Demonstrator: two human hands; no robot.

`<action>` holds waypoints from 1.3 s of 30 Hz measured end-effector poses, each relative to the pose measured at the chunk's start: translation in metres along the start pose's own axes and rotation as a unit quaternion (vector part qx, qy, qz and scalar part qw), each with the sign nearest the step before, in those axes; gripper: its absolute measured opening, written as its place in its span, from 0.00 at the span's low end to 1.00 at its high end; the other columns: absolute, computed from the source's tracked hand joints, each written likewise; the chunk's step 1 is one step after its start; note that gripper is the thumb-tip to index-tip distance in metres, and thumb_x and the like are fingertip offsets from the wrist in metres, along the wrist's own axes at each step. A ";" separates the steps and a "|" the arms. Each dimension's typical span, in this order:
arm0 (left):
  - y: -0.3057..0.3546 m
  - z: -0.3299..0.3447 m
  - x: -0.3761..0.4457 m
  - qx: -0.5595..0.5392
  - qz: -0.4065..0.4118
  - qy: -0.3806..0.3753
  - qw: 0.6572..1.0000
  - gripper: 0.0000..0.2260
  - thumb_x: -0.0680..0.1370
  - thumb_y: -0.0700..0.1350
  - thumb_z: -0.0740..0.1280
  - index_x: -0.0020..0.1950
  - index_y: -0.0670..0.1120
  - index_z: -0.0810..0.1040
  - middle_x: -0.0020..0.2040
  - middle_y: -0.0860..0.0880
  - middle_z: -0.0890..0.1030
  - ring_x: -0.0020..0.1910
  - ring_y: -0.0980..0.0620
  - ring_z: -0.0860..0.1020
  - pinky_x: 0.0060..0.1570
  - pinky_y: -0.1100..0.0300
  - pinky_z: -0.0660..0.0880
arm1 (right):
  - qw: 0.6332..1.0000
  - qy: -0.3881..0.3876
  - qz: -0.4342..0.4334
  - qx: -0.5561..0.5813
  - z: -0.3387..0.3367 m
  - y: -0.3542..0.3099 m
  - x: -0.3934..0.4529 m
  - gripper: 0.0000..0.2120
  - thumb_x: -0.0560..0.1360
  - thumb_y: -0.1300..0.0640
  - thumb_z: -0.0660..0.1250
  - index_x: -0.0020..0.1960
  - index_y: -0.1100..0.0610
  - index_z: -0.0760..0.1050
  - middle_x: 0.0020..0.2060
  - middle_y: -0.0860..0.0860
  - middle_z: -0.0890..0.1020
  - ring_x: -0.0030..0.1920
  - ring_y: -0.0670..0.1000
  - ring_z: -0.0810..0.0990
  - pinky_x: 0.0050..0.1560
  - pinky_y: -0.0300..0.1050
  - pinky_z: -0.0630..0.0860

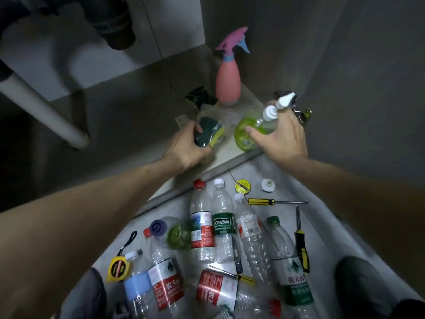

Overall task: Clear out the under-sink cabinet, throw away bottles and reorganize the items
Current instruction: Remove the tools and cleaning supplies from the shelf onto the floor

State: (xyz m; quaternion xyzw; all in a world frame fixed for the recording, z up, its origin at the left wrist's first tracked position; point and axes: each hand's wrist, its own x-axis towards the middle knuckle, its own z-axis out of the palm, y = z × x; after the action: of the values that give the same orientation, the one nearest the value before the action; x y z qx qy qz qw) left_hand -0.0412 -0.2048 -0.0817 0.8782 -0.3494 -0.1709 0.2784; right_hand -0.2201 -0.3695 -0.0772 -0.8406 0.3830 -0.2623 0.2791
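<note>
Pink spray bottle (228,85) with blue collar; dark green-and-yellow sponge (208,132); lime-green pump bottle (253,128), white top; yellow-black screwdrivers (262,201).

Both hands (230,139) fwd, fingers curled

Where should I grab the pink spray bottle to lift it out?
Grab the pink spray bottle by its thin neck, just under the trigger head. It stands upright in the back corner, walls close behind and right, so probably reach in from the front-left. The wide body below looks harder for a small hand to wrap.

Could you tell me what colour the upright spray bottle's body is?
Pink spray bottle, shown in the head view.
</note>
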 end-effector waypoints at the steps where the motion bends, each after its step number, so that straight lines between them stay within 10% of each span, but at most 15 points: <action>1: -0.002 -0.003 -0.010 -0.004 0.025 -0.017 1.000 0.21 0.63 0.56 0.72 0.51 0.55 0.69 0.46 0.54 0.77 0.43 0.50 0.77 0.37 0.59 0.70 | 1.000 0.004 0.007 0.005 -0.002 0.006 -0.010 0.35 0.65 0.31 0.69 0.64 0.51 0.71 0.58 0.50 0.78 0.63 0.54 0.76 0.59 0.47 0.72; 6: 0.007 -0.007 -0.052 0.030 0.069 -0.095 0.993 0.23 0.59 0.62 0.65 0.50 0.58 0.66 0.48 0.52 0.76 0.43 0.49 0.76 0.39 0.53 0.73 | 0.996 -0.061 0.043 -0.054 -0.007 0.045 -0.062 0.27 0.67 0.32 0.70 0.55 0.46 0.66 0.48 0.46 0.74 0.53 0.52 0.77 0.50 0.45 0.69; 16: 0.007 0.049 -0.188 0.125 0.151 -0.242 0.950 0.22 0.68 0.57 0.73 0.55 0.57 0.65 0.54 0.55 0.73 0.51 0.52 0.72 0.43 0.58 0.70 | 0.980 -0.046 0.194 -0.023 -0.021 0.082 -0.104 0.35 0.72 0.48 0.76 0.71 0.62 0.66 0.65 0.60 0.74 0.68 0.62 0.72 0.65 0.51 0.68; 29: -0.008 0.087 -0.304 0.162 0.262 -0.299 0.903 0.21 0.72 0.67 0.66 0.55 0.56 0.67 0.53 0.57 0.71 0.50 0.57 0.70 0.46 0.63 0.69 | 0.975 -0.107 0.144 -0.129 -0.090 0.096 -0.201 0.30 0.68 0.37 0.72 0.60 0.56 0.70 0.55 0.54 0.76 0.60 0.59 0.75 0.55 0.54 0.74; 39: -0.002 0.117 -0.369 0.206 0.264 -0.311 0.890 0.17 0.73 0.52 0.69 0.60 0.51 0.73 0.62 0.51 0.72 0.60 0.49 0.71 0.58 0.57 0.70 | 0.956 -0.102 0.237 -0.136 -0.125 0.104 -0.290 0.28 0.71 0.45 0.73 0.63 0.59 0.70 0.58 0.57 0.76 0.61 0.61 0.74 0.56 0.53 0.73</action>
State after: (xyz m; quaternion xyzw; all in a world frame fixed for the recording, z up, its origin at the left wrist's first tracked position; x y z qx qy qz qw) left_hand -0.3553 0.0144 -0.1360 0.6930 -0.6646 -0.2795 0.0036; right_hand -0.5193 -0.2313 -0.1246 -0.7779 0.5730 -0.0464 0.2537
